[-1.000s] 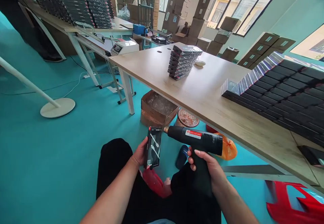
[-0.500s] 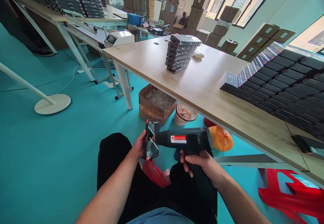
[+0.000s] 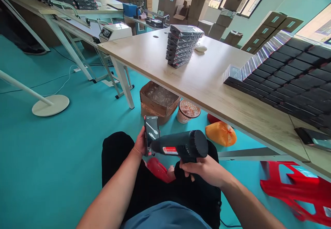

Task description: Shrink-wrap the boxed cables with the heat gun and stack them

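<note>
Your heat gun [image 3: 181, 144] looks like smooth, dull black plastic. The small box [image 3: 152, 132] you hold looks shiny. Near the desk's [image 3: 191, 73] far edge, the stack [image 3: 182, 46] has shiny, crinkly clear wrap. The desk top looks like smooth wood.

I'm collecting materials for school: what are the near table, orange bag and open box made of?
Near table: wood or wood-look board, smooth; pale grain shows.
Orange bag: probably thin plastic, slightly glossy; it's wrinkled where gathered.
Open box: brown, probably cardboard, mostly dull; stiff flat walls.
</note>
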Tool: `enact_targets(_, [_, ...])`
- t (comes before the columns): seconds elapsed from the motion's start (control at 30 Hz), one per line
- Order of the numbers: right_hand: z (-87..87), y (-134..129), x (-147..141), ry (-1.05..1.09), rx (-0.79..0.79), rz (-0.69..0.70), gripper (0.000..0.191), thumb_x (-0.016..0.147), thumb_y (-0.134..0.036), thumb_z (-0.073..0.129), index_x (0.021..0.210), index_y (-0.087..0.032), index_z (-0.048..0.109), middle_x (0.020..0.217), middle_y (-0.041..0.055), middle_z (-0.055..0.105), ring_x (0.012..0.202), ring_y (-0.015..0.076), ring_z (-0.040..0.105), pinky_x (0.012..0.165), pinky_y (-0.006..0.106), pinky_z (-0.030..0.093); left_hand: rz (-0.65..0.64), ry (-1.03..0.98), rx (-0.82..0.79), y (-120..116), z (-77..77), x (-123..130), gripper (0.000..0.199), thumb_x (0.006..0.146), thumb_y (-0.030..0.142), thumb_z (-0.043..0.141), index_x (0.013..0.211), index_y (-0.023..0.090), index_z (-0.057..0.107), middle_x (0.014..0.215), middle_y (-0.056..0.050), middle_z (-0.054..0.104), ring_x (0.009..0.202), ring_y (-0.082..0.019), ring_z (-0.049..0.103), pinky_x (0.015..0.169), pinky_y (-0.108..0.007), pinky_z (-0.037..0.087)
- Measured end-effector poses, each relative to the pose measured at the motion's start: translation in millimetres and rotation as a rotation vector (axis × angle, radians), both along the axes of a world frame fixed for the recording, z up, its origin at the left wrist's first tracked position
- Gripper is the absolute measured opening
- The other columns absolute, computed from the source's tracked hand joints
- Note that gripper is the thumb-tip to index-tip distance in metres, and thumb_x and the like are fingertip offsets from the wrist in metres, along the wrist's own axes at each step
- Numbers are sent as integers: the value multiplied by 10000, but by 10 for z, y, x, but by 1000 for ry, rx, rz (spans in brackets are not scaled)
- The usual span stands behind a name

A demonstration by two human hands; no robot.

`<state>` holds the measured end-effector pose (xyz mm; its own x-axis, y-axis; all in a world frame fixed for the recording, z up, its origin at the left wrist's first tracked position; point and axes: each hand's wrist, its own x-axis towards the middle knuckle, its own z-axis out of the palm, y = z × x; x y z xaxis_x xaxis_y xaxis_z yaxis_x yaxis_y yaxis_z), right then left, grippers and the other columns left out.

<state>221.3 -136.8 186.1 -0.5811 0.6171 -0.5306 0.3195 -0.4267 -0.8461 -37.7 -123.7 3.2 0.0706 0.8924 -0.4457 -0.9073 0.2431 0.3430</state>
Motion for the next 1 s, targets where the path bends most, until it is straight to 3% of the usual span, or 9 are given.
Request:
enact_targets(0.1, [-105, 4, 126, -43, 52, -205, 245, 769, -387, 774, 860, -168, 713, 634, 6, 628, 614, 176, 575, 542, 295, 489, 18, -23, 18, -9, -22, -30, 628, 974, 621, 490, 1182, 76, 723, 1045, -178, 786, 984, -311, 758, 928, -454, 591])
enact_targets(0.27, [-237, -110, 237, 49, -127, -64, 268, 762, -363, 799, 901, -143, 733, 809, 65, 705, 642, 177, 607, 512, 285, 481, 39, -6, 46, -5, -31, -35, 630, 969, 619, 490, 1226, 86, 707, 1062, -179, 782, 1017, -333, 750, 931, -486, 584])
enact_targets(0.4, [-223, -131, 202, 59, -1, -245, 306, 787, -408, 790, 945, -155, 723, 759, 41, 676, 661, 174, 592, 535, 283, 491, 23, -8, 40, 5, -29, -27, 658, 968, 628, 481, 1239, 69, 698, 1078, -189, 777, 996, -319, 754, 934, -472, 584])
enact_targets(0.57, [-189, -107, 238, 3, -97, -63, 270, 764, -368, 811, 910, -153, 736, 799, 43, 680, 650, 176, 607, 529, 292, 492, 31, 9, 48, 11, -31, -38, 604, 968, 600, 501, 1222, 94, 714, 1099, -183, 778, 1045, -329, 745, 938, -476, 585])
enact_targets(0.73, [-199, -73, 206, 12, 14, -202, 314, 795, -437, 772, 926, -158, 713, 686, 24, 647, 652, 182, 581, 546, 300, 495, 26, -9, 50, 13, 1, -25, 604, 974, 579, 499, 1264, 86, 694, 1165, -190, 762, 1066, -324, 739, 956, -483, 583])
enact_targets(0.87, [-204, -109, 217, -31, -86, -76, 299, 763, -390, 802, 936, -162, 713, 638, 3, 624, 629, 181, 579, 523, 292, 481, 59, 15, 48, 12, 1, -53, 595, 955, 590, 534, 1251, 100, 699, 1145, -178, 768, 1056, -331, 742, 941, -482, 590])
enact_targets(1.0, [-255, -270, 179, 19, -184, -47, 301, 733, -418, 816, 841, -157, 713, 665, 17, 636, 604, 168, 573, 540, 300, 480, 79, 21, 59, 37, -16, -81, 650, 944, 641, 518, 1249, 95, 696, 1094, -178, 775, 1058, -346, 739, 947, -508, 585])
